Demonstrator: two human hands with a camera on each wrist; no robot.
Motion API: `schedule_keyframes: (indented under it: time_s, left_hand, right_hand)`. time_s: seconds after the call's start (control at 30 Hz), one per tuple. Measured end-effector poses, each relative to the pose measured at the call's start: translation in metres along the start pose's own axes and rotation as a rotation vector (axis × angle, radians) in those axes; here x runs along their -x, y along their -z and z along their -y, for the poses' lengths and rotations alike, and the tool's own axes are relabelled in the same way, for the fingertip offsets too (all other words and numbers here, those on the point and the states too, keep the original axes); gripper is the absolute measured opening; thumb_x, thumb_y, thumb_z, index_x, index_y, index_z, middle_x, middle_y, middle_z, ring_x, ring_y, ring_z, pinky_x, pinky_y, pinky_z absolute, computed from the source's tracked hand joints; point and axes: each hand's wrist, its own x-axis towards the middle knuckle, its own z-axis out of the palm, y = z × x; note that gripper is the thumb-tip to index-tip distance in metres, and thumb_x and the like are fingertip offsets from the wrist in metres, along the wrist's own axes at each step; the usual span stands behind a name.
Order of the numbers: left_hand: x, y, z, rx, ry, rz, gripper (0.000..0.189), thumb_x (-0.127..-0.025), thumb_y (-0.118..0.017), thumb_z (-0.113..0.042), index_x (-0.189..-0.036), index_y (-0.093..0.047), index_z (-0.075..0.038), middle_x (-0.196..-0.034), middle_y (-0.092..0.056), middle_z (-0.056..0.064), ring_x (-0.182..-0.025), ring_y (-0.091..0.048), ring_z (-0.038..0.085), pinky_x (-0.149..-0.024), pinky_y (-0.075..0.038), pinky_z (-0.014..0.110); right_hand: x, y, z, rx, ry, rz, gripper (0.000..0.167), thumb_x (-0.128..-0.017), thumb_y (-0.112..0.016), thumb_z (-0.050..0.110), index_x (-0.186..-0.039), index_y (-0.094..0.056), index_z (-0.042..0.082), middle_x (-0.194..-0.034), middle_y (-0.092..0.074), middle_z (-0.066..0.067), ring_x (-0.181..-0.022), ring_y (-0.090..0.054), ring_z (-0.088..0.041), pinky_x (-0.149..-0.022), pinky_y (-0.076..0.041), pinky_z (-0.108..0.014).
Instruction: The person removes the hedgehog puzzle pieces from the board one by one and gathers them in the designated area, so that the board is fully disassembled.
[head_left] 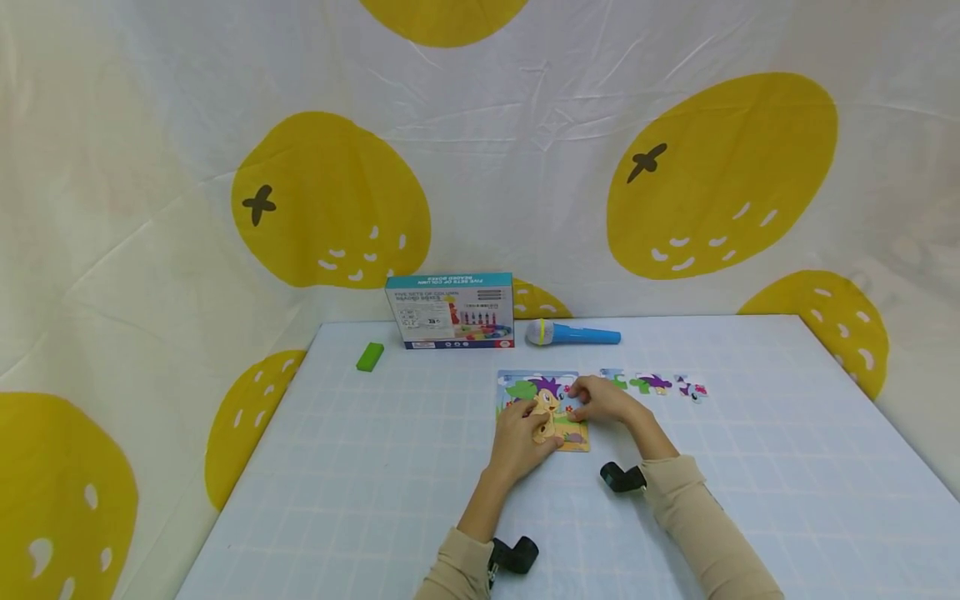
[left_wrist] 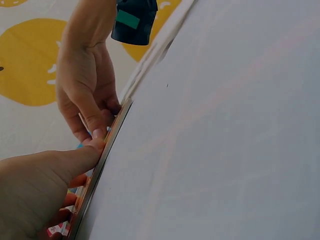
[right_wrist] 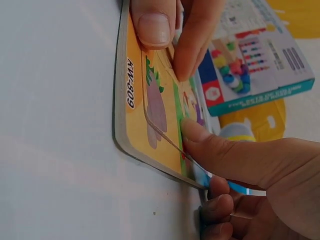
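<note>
A jigsaw puzzle [head_left: 576, 442] with a cartoon hedgehog picture lies flat in its thin tray board on the table. Across its left and lower part rests my left hand [head_left: 517, 442], fingers spread, with the thumb near the lower edge. My right hand [head_left: 606, 400] is at the puzzle's right side. In the right wrist view, that hand's thumb [right_wrist: 195, 131] presses on the picture while its curled fingers sit against the board's edge, gripping it. A curved seam [right_wrist: 167, 140] between pieces shows there. Several loose puzzle pieces [head_left: 651, 383] lie right of the board.
Behind the puzzle stands a toy box [head_left: 453, 312] with a teal top. A blue toy microphone [head_left: 581, 335] lies beside it, and a green block [head_left: 370, 357] is to the left. A white curtain [head_left: 517, 183] with yellow fruit prints hangs behind the table [head_left: 360, 492].
</note>
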Motion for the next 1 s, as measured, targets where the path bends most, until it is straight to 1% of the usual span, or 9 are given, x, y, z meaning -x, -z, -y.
schedule_keyframes:
  time_s: [0.13, 0.27, 0.47, 0.6, 0.7, 0.8, 0.83, 0.9, 1.0]
  left_hand:
    - [0.001, 0.0, 0.0, 0.016, 0.01, -0.001, 0.045, -0.079, -0.073, -0.041, -0.109, -0.071, -0.008, -0.124, -0.058, 0.011, -0.118, -0.05, 0.027, -0.104, -0.035, 0.046]
    - [0.001, 0.0, 0.0, 0.037, 0.02, 0.0, 0.045, -0.078, -0.074, -0.04, -0.109, -0.071, -0.008, -0.124, -0.058, 0.011, -0.119, -0.049, 0.027, -0.104, -0.035, 0.047]
    - [0.001, -0.001, 0.001, 0.049, 0.025, 0.0, 0.044, -0.078, -0.074, -0.04, -0.109, -0.071, -0.008, -0.124, -0.058, 0.01, -0.12, -0.049, 0.028, -0.104, -0.034, 0.048]
    - [0.001, -0.001, 0.0, 0.055, 0.026, -0.005, 0.045, -0.078, -0.074, -0.04, -0.109, -0.071, -0.008, -0.124, -0.058, 0.01, -0.119, -0.049, 0.028, -0.104, -0.035, 0.048]
    - [0.001, -0.001, 0.0, 0.044, 0.021, -0.012, 0.045, -0.078, -0.074, -0.041, -0.109, -0.071, -0.009, -0.123, -0.059, 0.01, -0.119, -0.049, 0.028, -0.103, -0.035, 0.047]
    - [0.001, -0.001, 0.0, 0.04, 0.02, -0.015, 0.045, -0.077, -0.074, -0.041, -0.108, -0.071, -0.008, -0.123, -0.059, 0.01, -0.118, -0.05, 0.028, -0.103, -0.035, 0.047]
    - [0.001, 0.0, -0.001, 0.042, 0.021, -0.015, 0.045, -0.077, -0.074, -0.04, -0.108, -0.071, -0.008, -0.123, -0.059, 0.01, -0.119, -0.05, 0.028, -0.104, -0.035, 0.047]
    - [0.001, 0.001, -0.001, 0.047, 0.022, -0.013, 0.044, -0.078, -0.074, -0.039, -0.109, -0.071, -0.008, -0.124, -0.059, 0.01, -0.119, -0.05, 0.028, -0.104, -0.035, 0.047]
    - [0.001, 0.001, -0.001, 0.054, 0.027, -0.008, 0.044, -0.078, -0.074, -0.039, -0.109, -0.071, -0.008, -0.123, -0.059, 0.01, -0.119, -0.049, 0.028, -0.104, -0.035, 0.048]
  right_hand:
    - [0.001, -0.002, -0.002, 0.001, 0.006, -0.025, 0.033, -0.078, -0.076, 0.013, -0.103, -0.059, -0.002, -0.085, -0.054, -0.008, -0.078, -0.048, -0.019, -0.069, -0.044, -0.032]
    - [0.004, -0.006, -0.004, -0.012, 0.045, -0.093, 0.036, -0.077, -0.077, 0.014, -0.103, -0.058, -0.001, -0.088, -0.055, -0.009, -0.079, -0.048, -0.019, -0.07, -0.045, -0.03]
    - [0.009, -0.012, -0.009, -0.119, 0.098, -0.188, 0.03, -0.079, -0.075, 0.009, -0.101, -0.057, -0.001, -0.089, -0.058, -0.01, -0.077, -0.052, -0.019, -0.067, -0.047, -0.03]
    - [0.011, -0.014, -0.014, -0.182, 0.156, -0.238, 0.021, -0.083, -0.069, 0.005, -0.099, -0.058, -0.003, -0.087, -0.06, -0.009, -0.079, -0.056, -0.018, -0.072, -0.05, -0.031]
    - [0.013, -0.015, -0.017, -0.202, 0.2, -0.25, 0.021, -0.085, -0.067, 0.004, -0.103, -0.06, -0.004, -0.088, -0.062, -0.009, -0.08, -0.059, -0.019, -0.073, -0.051, -0.031]
    - [0.014, -0.015, -0.019, -0.215, 0.229, -0.237, 0.023, -0.085, -0.067, 0.005, -0.106, -0.062, -0.004, -0.09, -0.063, -0.011, -0.08, -0.059, -0.019, -0.073, -0.051, -0.029]
    - [0.016, -0.013, -0.015, -0.218, 0.235, -0.231, 0.023, -0.085, -0.067, 0.004, -0.106, -0.063, -0.005, -0.091, -0.063, -0.013, -0.08, -0.059, -0.02, -0.072, -0.05, -0.028]
    - [0.016, -0.012, -0.015, -0.221, 0.238, -0.216, 0.023, -0.086, -0.066, 0.005, -0.106, -0.064, -0.005, -0.093, -0.064, -0.014, -0.081, -0.059, -0.02, -0.072, -0.05, -0.027]
    - [0.016, -0.012, -0.015, -0.221, 0.214, -0.199, 0.022, -0.086, -0.066, 0.006, -0.106, -0.065, -0.003, -0.096, -0.065, -0.014, -0.083, -0.059, -0.019, -0.074, -0.049, -0.028]
